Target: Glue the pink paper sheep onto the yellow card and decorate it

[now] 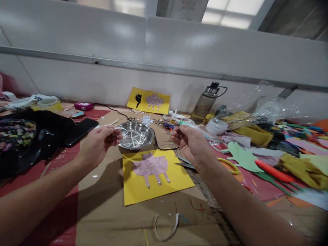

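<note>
My left hand [99, 142] is raised over the cardboard, its fingers pinched on a thin white strip that reaches toward a round metal dish [134, 134] holding more white scraps. My right hand [190, 141] hovers to the right of the dish, fingers curled together; what they pinch is too small to name. Below both hands lies a yellow card [155, 179] with a purple cloud-shaped cutout [151, 166] glued on it. Scissors [186, 162] lie just right of the card, partly under my right wrist.
A black phone [80, 131] and a dark floral bag [18, 142] sit at left. A finished yellow card [149, 100] leans on the wall beside a water bottle [205, 103]. Coloured felt scraps [276, 150], plastic bags and glue [174, 116] crowd the right side.
</note>
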### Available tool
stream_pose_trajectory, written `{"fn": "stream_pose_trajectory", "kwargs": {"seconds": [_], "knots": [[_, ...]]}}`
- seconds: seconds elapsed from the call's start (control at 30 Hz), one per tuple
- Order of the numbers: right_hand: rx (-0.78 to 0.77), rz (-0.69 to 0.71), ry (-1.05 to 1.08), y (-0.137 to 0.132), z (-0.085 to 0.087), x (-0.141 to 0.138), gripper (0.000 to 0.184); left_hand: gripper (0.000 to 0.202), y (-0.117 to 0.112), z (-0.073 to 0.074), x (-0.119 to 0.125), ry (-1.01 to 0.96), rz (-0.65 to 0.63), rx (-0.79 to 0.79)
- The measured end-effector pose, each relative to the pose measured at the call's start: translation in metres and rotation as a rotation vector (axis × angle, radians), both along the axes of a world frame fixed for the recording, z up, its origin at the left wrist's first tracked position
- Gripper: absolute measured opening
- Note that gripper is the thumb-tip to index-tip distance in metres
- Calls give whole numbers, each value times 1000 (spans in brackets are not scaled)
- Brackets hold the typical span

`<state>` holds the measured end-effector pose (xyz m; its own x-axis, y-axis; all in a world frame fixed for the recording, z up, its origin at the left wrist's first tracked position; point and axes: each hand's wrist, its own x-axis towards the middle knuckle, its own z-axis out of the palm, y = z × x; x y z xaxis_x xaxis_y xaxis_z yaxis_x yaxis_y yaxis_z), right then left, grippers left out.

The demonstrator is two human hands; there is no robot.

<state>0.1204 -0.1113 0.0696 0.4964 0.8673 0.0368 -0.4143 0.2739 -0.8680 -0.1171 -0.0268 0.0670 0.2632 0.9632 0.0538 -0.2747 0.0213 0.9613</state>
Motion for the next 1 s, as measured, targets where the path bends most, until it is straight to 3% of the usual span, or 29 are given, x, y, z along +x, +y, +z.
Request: {"fn": "stream_pose_trajectory", "kwargs": {"seconds": [0.17, 0.27, 0.43, 0.57, 0.63, 0.73, 0.87, 1.0], "knots": [[-28, 25, -73, -2, 1, 0, 12, 16, 24, 9, -20, 98, 53, 85], [-39, 57, -105, -3, 1, 0, 15, 14, 46, 9, -31, 179, 161, 104], [-62, 94, -100, -4, 1, -2, 16, 20, 78, 3, -51, 549, 177, 163], [-80, 98, -94, -4, 1, -3, 16, 37, 79, 6, -59, 838, 232, 334], [-79, 101, -90, -5, 1, -3, 16, 34, 70, 11, -55, 778, 280, 486], [-82, 121, -94, -5, 0, -3, 17, 18, 52, 19, -42, 565, 374, 527], [-97, 129, -110, -6, 2, -3, 17, 11, 37, 28, -25, 468, 296, 552], [-108, 129, -117, -8, 4, -5, 17, 11, 41, 32, -28, 433, 288, 506]]}}
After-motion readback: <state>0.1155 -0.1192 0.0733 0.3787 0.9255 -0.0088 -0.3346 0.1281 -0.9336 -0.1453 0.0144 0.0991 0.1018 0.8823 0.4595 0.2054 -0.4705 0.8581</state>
